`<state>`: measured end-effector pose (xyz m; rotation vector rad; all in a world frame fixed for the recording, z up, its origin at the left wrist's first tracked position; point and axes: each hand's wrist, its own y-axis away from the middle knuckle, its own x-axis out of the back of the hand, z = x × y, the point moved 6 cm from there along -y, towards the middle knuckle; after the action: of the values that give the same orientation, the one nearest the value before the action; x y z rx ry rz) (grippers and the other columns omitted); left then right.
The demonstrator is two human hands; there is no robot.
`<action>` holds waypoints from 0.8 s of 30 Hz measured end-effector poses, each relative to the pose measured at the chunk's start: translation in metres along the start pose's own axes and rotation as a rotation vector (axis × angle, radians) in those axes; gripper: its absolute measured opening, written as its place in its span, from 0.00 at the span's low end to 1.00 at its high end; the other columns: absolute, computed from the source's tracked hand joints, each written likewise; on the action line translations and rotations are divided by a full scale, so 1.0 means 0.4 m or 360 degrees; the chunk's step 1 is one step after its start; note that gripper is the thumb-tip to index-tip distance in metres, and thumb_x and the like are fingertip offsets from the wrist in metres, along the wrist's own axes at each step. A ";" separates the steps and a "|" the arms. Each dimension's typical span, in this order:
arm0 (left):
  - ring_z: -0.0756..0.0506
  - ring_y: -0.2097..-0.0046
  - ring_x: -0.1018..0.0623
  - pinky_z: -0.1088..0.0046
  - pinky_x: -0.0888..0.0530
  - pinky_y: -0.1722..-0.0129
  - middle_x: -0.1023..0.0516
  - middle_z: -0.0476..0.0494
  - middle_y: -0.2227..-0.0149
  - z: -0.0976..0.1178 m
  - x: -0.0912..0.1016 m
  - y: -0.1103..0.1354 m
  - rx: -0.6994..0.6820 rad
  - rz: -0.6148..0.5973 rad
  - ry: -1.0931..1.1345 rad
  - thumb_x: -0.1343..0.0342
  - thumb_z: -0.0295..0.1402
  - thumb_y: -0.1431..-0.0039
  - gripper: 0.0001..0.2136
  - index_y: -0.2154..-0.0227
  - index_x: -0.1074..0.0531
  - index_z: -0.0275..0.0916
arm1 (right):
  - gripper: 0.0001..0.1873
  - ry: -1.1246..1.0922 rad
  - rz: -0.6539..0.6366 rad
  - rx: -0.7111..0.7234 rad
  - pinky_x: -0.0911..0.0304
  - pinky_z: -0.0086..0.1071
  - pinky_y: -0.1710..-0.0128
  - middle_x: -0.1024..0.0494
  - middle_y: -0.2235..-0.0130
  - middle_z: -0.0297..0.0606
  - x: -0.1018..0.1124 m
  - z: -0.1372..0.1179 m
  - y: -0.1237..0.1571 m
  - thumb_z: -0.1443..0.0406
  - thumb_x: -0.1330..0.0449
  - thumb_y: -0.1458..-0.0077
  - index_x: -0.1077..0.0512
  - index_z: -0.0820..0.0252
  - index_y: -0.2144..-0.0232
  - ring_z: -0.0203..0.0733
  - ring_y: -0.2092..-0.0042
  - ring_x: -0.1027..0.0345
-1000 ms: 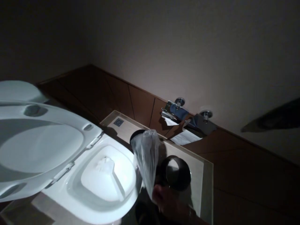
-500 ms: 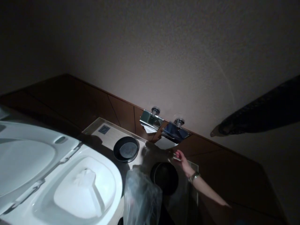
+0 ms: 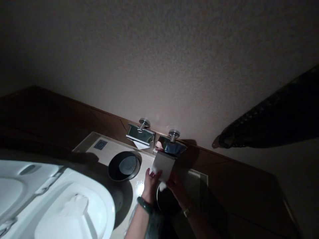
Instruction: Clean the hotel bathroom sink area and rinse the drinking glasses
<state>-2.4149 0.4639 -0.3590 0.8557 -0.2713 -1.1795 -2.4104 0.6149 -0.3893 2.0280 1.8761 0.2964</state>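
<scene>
White paper: the loose toilet-paper sheet (image 3: 163, 166) hangs from the right-hand chrome holder (image 3: 170, 146) on the wall, just above the floor tile, and both hands meet on its lower edge.
Left hand: the left hand (image 3: 151, 183) comes up from below, a dark band on its wrist, with fingers closed on the sheet's lower left corner.
Right hand: the right hand (image 3: 177, 187), with a watch on its wrist, pinches the lower right part of the same sheet; it sits in shadow, so how far the fingers wrap round I cannot tell.
Step in hand: by my reading, the hanging end is being shaped or folded while it stays on the roll.
Doing it well: hold both corners level and keep the pull light, since thin paper is likely to tear at a perforation or unreel further if tugged; crease against the taut sheet rather than bunching it.
Neighbour holder: the left chrome holder (image 3: 139, 133), just beside the first, shows a paper end folded to a point, a fair pattern to match.
Below: a dark round bin (image 3: 167, 203) stands under the hands, and its round lid (image 3: 124, 161) lies near on the tile.
Further out: the white toilet bowl (image 3: 72, 212) stands open at lower left.
Light: dim, so fine detail of the fold is hard to judge.
</scene>
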 end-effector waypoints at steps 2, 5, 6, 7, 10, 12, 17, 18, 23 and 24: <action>0.33 0.52 0.21 0.68 0.27 0.64 0.22 0.25 0.53 0.026 -0.066 -0.027 0.0051 -0.0199 0.0064 0.29 0.40 0.59 0.33 0.51 0.34 0.31 | 0.22 0.0185 0.0152 -0.0013 0.34 0.40 0.56 0.23 0.66 0.37 0.042 -0.001 0.048 0.57 0.30 0.59 0.25 0.56 0.60 0.46 0.61 0.30; 0.38 0.64 0.20 0.72 0.32 0.74 0.20 0.36 0.69 0.022 -0.094 -0.015 0.0111 -0.0372 0.0138 0.26 0.44 0.67 0.26 0.67 0.28 0.34 | 0.21 0.0134 0.0131 -0.0249 0.35 0.38 0.64 0.27 0.73 0.36 0.053 0.023 0.118 0.46 0.33 0.56 0.27 0.57 0.74 0.43 0.68 0.33; 0.41 0.67 0.21 0.72 0.32 0.74 0.21 0.39 0.71 0.014 -0.086 -0.005 0.0112 -0.0361 0.0150 0.26 0.44 0.67 0.26 0.67 0.27 0.35 | 0.24 0.0035 0.0055 -0.0327 0.35 0.39 0.64 0.28 0.74 0.37 0.038 0.030 0.133 0.42 0.34 0.56 0.28 0.57 0.76 0.43 0.69 0.33; 0.43 0.69 0.22 0.72 0.32 0.74 0.21 0.42 0.71 0.004 -0.074 0.006 0.0103 -0.0331 0.0158 0.26 0.44 0.66 0.26 0.65 0.27 0.35 | 0.28 -0.0073 -0.0016 -0.0397 0.34 0.40 0.62 0.26 0.73 0.38 0.017 0.033 0.142 0.39 0.35 0.57 0.27 0.57 0.74 0.44 0.68 0.32; 0.48 0.71 0.25 0.72 0.30 0.70 0.21 0.46 0.70 -0.019 -0.032 0.032 -0.0040 -0.0215 0.0097 0.26 0.41 0.64 0.26 0.62 0.26 0.36 | 0.38 -0.0387 -0.0016 -0.0571 0.33 0.44 0.52 0.21 0.58 0.43 -0.046 0.029 0.119 0.36 0.32 0.65 0.25 0.56 0.61 0.50 0.54 0.27; 0.47 0.68 0.25 0.71 0.28 0.64 0.21 0.46 0.68 -0.024 -0.014 0.042 -0.0163 -0.0119 -0.0048 0.28 0.42 0.62 0.25 0.62 0.27 0.36 | 0.40 -0.0603 0.0082 -0.0637 0.33 0.45 0.50 0.23 0.52 0.43 -0.079 0.020 0.080 0.38 0.29 0.71 0.27 0.54 0.59 0.54 0.47 0.29; 0.43 0.59 0.23 0.67 0.27 0.59 0.22 0.43 0.61 0.006 -0.028 0.026 -0.0308 0.0053 -0.0082 0.29 0.44 0.58 0.30 0.54 0.31 0.37 | 0.22 -0.0713 0.0102 -0.0513 0.33 0.46 0.48 0.21 0.63 0.38 -0.096 0.020 0.025 0.52 0.26 0.67 0.28 0.54 0.72 0.52 0.54 0.27; 0.41 0.57 0.23 0.66 0.27 0.57 0.21 0.41 0.58 0.010 -0.048 0.014 -0.0259 -0.0072 0.0010 0.30 0.44 0.56 0.30 0.53 0.31 0.36 | 0.21 -0.0720 0.0108 -0.0496 0.33 0.46 0.47 0.21 0.63 0.38 -0.083 0.025 0.023 0.53 0.26 0.67 0.28 0.53 0.72 0.51 0.55 0.27; 0.37 0.56 0.20 0.64 0.25 0.58 0.19 0.35 0.58 0.018 -0.090 -0.045 -0.0127 -0.0359 0.0348 0.31 0.43 0.52 0.24 0.56 0.27 0.33 | 0.20 -0.0701 -0.0068 -0.0409 0.32 0.48 0.49 0.20 0.54 0.43 0.007 -0.010 -0.063 0.47 0.35 0.53 0.24 0.53 0.64 0.52 0.51 0.27; 0.37 0.56 0.20 0.64 0.25 0.59 0.19 0.34 0.57 0.017 -0.086 -0.051 -0.0142 -0.0349 0.0359 0.30 0.43 0.53 0.25 0.56 0.27 0.33 | 0.21 -0.0593 -0.0070 -0.0335 0.32 0.49 0.51 0.20 0.54 0.44 0.027 -0.031 -0.100 0.46 0.38 0.50 0.24 0.54 0.63 0.52 0.50 0.27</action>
<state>-2.4465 0.4890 -0.3608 0.9481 0.0606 -1.2744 -2.4507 0.6292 -0.3950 1.7583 1.5867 0.0900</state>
